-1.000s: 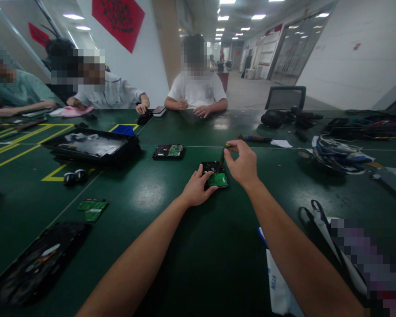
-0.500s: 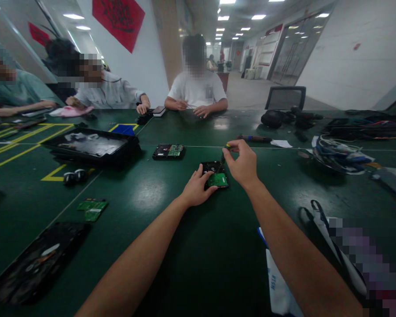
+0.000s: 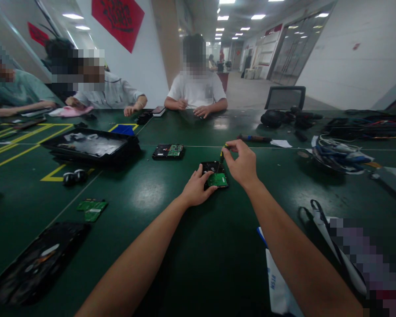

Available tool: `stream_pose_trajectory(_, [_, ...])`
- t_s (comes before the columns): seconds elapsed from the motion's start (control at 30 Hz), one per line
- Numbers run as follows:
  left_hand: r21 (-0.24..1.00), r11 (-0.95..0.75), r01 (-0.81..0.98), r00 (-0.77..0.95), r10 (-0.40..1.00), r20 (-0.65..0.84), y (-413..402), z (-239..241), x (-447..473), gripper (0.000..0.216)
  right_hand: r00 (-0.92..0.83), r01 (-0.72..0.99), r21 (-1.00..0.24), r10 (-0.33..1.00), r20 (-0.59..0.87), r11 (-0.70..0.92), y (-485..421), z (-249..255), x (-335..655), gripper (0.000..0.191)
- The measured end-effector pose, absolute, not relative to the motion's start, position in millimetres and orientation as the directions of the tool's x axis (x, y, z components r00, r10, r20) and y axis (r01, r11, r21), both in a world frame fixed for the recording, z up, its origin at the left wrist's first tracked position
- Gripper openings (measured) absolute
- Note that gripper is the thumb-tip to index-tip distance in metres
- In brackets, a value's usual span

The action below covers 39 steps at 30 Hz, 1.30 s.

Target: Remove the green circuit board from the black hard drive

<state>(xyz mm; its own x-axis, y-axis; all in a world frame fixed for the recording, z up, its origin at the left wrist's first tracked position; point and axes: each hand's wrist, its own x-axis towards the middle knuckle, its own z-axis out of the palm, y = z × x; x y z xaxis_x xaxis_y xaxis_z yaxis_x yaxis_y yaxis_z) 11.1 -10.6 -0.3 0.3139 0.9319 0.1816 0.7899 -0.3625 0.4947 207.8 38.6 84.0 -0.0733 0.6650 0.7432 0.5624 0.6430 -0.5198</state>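
Observation:
A hard drive (image 3: pixel 219 179) with a green circuit board lies on the dark green table, board side up. My left hand (image 3: pixel 197 190) grips it from the left, with the thumb along the near edge and the fingers over the far left side. Pinched in my right hand (image 3: pixel 243 162) is a screwdriver (image 3: pixel 222 155) with a black and yellow handle. It stands nearly upright, and its thin shaft points down to the drive by the board's upper edge. Whether the tip sits in a screw is too small to tell.
Another hard drive (image 3: pixel 168 151) lies further off to the left, near a black tray (image 3: pixel 95 145). Loose green circuit boards (image 3: pixel 93 208) and a large black casing (image 3: pixel 39 262) are at left. Bundled cables (image 3: pixel 336 154) lie at right. Co-workers (image 3: pixel 196 90) sit across the table.
My right fingers have shifted on the screwdriver, and more of its yellow and black handle shows. My left hand and the drive stay put. A co-worker's hand at left has moved left.

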Motion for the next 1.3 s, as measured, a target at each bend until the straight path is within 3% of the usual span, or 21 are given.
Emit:
stream_pose_trajectory(0.13, [0.495,-0.360,0.791,0.310,0.933,0.184,-10.7,-0.4,11.4,0.069,-0.106,0.578,-0.479,0.643,0.759,0.661,38.0,84.8,208.1,0.020])
stream_pose_trajectory(0.33, [0.495,-0.368,0.787,0.318,0.930,0.186,-11.0,0.1,11.4,0.069,-0.054,0.565,-0.540,0.681,0.730,0.624,38.7,84.5,207.7,0.019])
stream_pose_trajectory(0.53, [0.495,-0.369,0.787,0.316,0.930,0.189,-9.9,-2.2,11.1,0.069,-0.103,0.576,-0.486,0.648,0.755,0.657,37.3,85.1,207.0,0.023])
stream_pose_trajectory(0.77, [0.496,-0.371,0.785,0.319,0.928,0.191,-10.7,-0.6,11.4,0.068,-0.051,0.565,-0.532,0.671,0.740,0.630,39.1,84.2,207.7,0.018])
stream_pose_trajectory(0.97, [0.497,-0.370,0.785,0.317,0.929,0.190,-10.2,-1.0,11.2,0.068,-0.099,0.583,-0.478,0.641,0.761,0.657,37.2,85.4,207.6,0.022])
stream_pose_trajectory(1.17, [0.498,-0.367,0.786,0.317,0.930,0.184,-10.0,-1.3,10.6,0.068,-0.043,0.571,-0.528,0.665,0.745,0.629,39.4,83.5,207.6,0.017])
stream_pose_trajectory(1.3, [0.509,-0.364,0.780,0.313,0.931,0.186,-10.4,-1.5,10.7,0.068,-0.086,0.577,-0.494,0.650,0.755,0.650,37.9,84.7,207.0,0.018])
